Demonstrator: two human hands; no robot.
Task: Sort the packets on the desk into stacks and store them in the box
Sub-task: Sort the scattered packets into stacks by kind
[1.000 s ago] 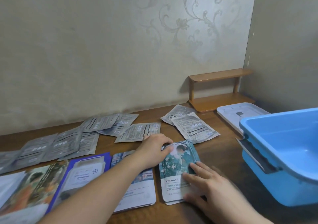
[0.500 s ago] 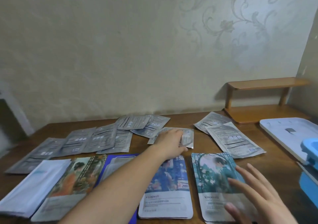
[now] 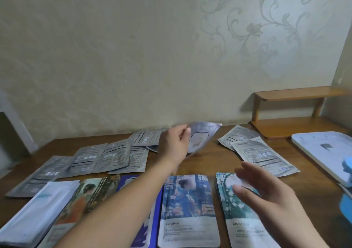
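Head view first, biggest stuff down to smallest. Wooden counter [image 3: 213, 163] runs wall to wall, with a little wooden shelf [image 3: 291, 110] in the back right corner. A white lid [image 3: 323, 152] lies flat at the right, and just a sliver of the blue box [image 3: 347, 204] pokes in at the right edge. Along the near edge there's a row of packets face up: a white packet [image 3: 36, 215], an orange picture packet [image 3: 83, 200], a dark blue packet [image 3: 146, 228] mostly under the forearm, a blue picture packet [image 3: 187, 209] and a teal picture packet [image 3: 240, 219]. Behind those, silver packets [image 3: 106, 158] overlap in a loose fan at the left, and two more silver packets [image 3: 257, 152] sit at the right. Left hand [image 3: 174, 145] pinches a single silver packet [image 3: 202, 137], lifted off the counter and tilted. Right hand [image 3: 266, 192] hovers flat over the teal one, fingers spread, holding nothing, a bit blurry.
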